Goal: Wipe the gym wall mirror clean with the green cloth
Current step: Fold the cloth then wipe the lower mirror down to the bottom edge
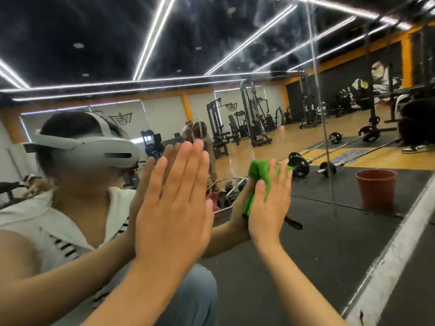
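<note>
We are mid-wipe. At frame centre our left hand lies flat on the mirror, fingers straight and together. Our right hand presses the green cloth to the glass with straight fingers. Next, we judge, sweep up toward the hazy streaks at upper centre. Farther right stand a barbell and a red bucket.

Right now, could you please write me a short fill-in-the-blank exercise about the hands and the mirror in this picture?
1. The right hand presses a ____ cloth against the mirror.
2. The left hand lies flat on the mirror and holds ____.
3. The reddish-brown bucket reflected in the mirror shows to the ____ of the cloth.
Missing words: green; nothing; right.
</note>
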Motion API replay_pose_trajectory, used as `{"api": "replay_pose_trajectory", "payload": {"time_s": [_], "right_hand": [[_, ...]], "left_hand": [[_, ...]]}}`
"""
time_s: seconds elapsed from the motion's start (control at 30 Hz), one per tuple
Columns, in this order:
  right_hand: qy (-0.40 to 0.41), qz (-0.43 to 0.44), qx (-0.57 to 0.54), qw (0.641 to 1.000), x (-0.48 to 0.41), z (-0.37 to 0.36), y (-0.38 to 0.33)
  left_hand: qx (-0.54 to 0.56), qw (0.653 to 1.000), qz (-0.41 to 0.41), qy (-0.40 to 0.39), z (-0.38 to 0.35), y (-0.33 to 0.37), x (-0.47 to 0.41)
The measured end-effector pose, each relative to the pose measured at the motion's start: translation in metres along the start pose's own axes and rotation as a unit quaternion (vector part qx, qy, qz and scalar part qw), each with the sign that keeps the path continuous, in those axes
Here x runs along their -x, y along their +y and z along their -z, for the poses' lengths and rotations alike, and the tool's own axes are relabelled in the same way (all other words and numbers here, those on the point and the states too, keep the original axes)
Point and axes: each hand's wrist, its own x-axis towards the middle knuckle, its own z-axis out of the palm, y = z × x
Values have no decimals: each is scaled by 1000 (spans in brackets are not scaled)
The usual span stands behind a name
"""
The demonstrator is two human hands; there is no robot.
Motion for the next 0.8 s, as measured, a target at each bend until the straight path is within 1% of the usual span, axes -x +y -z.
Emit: {"api": "replay_pose_trajectory", "payload": {"time_s": [0.03,0.1,0.13,0.17,0.2,0.23,0.3,0.33,0.37,0.4,0.43,0.5,0.53,0.57,0.6,0.63,0.7,0.73,0.77,0.8], "right_hand": [[-20,69,0,997,16,-7,-21],[-73,230,7,970,41,-17,-50],[-86,281,16,956,38,-19,-58],[-84,302,23,949,24,-19,-63],[-70,290,24,954,3,-20,-65],[-55,240,16,969,-20,-19,-68],[-20,80,-19,996,-66,-14,-72],[-7,16,-28,999,-79,-13,-77],[-4,-8,-20,1000,-80,-15,-86],[-12,10,-5,1000,-72,-18,-96],[-24,73,8,997,-59,-22,-107],[-66,228,8,971,-34,-26,-119],[-84,283,14,955,-33,-26,-116],[-85,310,23,947,-45,-24,-112],[-77,301,25,950,-66,-22,-107],[-63,260,20,963,-90,-19,-103],[-37,139,-1,990,-135,-13,-94],[-26,93,-4,995,-147,-12,-93],[-21,75,2,997,-150,-14,-95],[-26,89,11,996,-145,-16,-96]], "left_hand": [[-17,1000,8,8,6,-12,-7],[-50,999,16,13,12,-31,-23],[-59,998,21,12,13,-39,-29],[-62,998,30,8,13,-47,-32],[-65,997,42,1,12,-53,-34],[-69,996,49,-8,12,-58,-34],[-79,995,51,-25,10,-60,-32],[-84,995,48,-28,9,-60,-31],[-90,994,46,-29,8,-59,-31],[-96,994,45,-30,8,-58,-31],[-101,993,45,-28,8,-57,-31],[-103,993,46,-27,8,-58,-31],[-97,994,46,-29,9,-58,-30],[-89,995,44,-31,9,-58,-31],[-81,995,44,-31,10,-58,-31],[-73,996,46,-30,10,-59,-32],[-52,997,58,-20,12,-59,-34],[-35,997,66,-9,13,-57,-36],[-20,998,67,4,13,-54,-39],[-11,998,59,17,12,-47,-44]]}}
